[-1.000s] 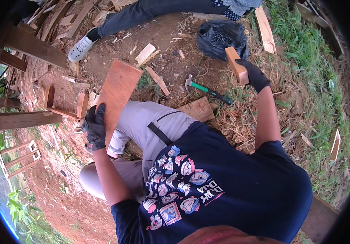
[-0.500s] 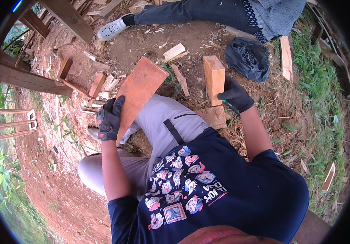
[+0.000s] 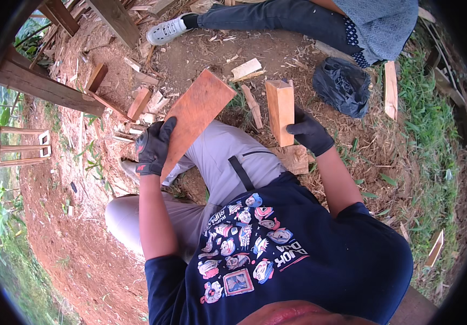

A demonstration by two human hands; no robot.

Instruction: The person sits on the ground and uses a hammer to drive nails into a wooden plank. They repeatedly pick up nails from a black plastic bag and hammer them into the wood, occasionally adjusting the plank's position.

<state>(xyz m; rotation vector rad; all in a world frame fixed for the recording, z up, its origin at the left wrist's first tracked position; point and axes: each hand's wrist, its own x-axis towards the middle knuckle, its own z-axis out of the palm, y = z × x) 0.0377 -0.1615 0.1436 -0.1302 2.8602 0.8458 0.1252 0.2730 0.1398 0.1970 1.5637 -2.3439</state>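
Note:
My left hand (image 3: 154,145), in a black glove, grips the lower left edge of a flat reddish-brown wooden board (image 3: 198,116), which tilts up and to the right above my leg. In my right hand (image 3: 311,131), also gloved in black, is a thick pale wooden block (image 3: 281,111) held upright, my thumb on its near face and the other fingers hidden behind it. The board and the block are apart. Under the block, a flat piece of wood (image 3: 292,158) lies on the ground beside my thigh.
Ahead, a crumpled black plastic bag (image 3: 343,86) lies near another person's outstretched leg (image 3: 266,20). Wood offcuts (image 3: 247,69) and chips litter the soil. Wooden beams (image 3: 43,81) stand at the upper left, a small wooden frame (image 3: 23,147) at the far left. Grass (image 3: 428,135) grows on the right.
The block in my right hand has turned, showing more of its left side, and the thumb has shifted on it. My left hand still holds the board. The whole view has shifted slightly.

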